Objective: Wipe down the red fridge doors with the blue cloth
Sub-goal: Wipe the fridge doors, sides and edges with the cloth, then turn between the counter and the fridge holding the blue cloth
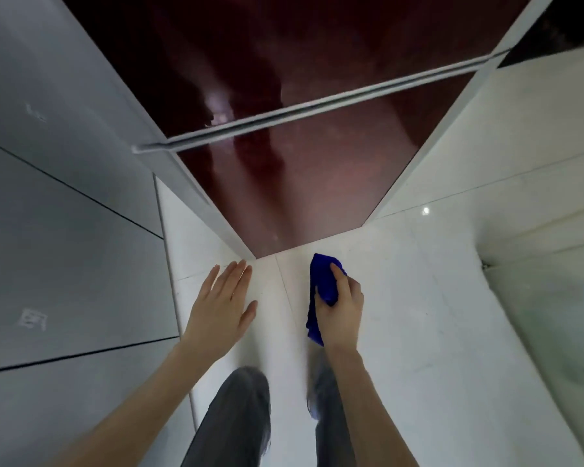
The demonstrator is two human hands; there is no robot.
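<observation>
Nearest are the person's legs in grey trousers (246,419) on the white floor (418,332). Left hand (221,303) is open w/ spread fingers, holding nothing. Right hand (343,306) has its grip closed around the bunched blue cloth (324,281), low, apart from the fridge. Beyond, red fridge doors (300,183) w/ silver handle bar (317,107): cloth is not touching them, so prob. most wiping is left; I cannot tell what is clean.

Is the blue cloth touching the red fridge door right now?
No, the blue cloth is bunched in the right hand down over the white floor, below the red fridge door.
</observation>
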